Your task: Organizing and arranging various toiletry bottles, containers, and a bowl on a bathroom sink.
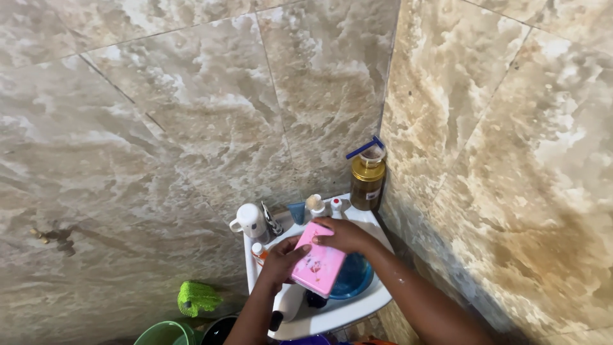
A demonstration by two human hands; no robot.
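Both hands (pixel 313 246) grip a flat pink rectangular slab (pixel 318 260) over a white basin (pixel 377 295).

You face glossy, marbled wall tiles (pixel 191 108) and a smooth white ceramic basin (pixel 367 303). Your pink plastic case (pixel 317 262) looks slick; the green cloth (pixel 196 297) is fuzzy.

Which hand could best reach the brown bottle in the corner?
Probably the right hand. It rests on the pink case's top end, nearer the brown bottle. The left hand grips the case's lower side, farther away.
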